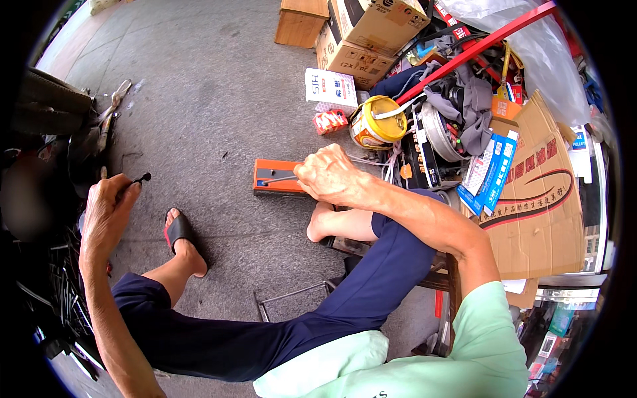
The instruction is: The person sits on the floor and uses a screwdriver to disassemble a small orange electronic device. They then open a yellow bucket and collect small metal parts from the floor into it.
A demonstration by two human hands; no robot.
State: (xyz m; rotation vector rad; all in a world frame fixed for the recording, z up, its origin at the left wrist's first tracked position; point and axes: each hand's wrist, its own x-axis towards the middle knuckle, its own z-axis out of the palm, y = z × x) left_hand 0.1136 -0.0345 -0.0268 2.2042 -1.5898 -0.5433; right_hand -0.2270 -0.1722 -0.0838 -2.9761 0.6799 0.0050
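Observation:
My left hand (106,212) is raised at the left and closed round a small dark rod (143,178). Its rounded black end sticks out past the thumb; the rest is hidden in the fingers. Near the middle, my right hand (333,176) is closed on a thin metal rod (281,179) that points left. The rod lies over an orange box (271,168) with a dark side, which rests on the ground by my right foot. Its tip is close to a small blue spot on the box's top. What the right fingers cover cannot be seen.
A yellow-lidded bucket (378,123), a red-and-white packet (330,121) and cardboard boxes (358,56) stand beyond my right hand. A large cardboard sheet (531,199) leans at the right. A red bar (478,50) slants over the clutter. Dark metal parts (66,292) crowd the left side.

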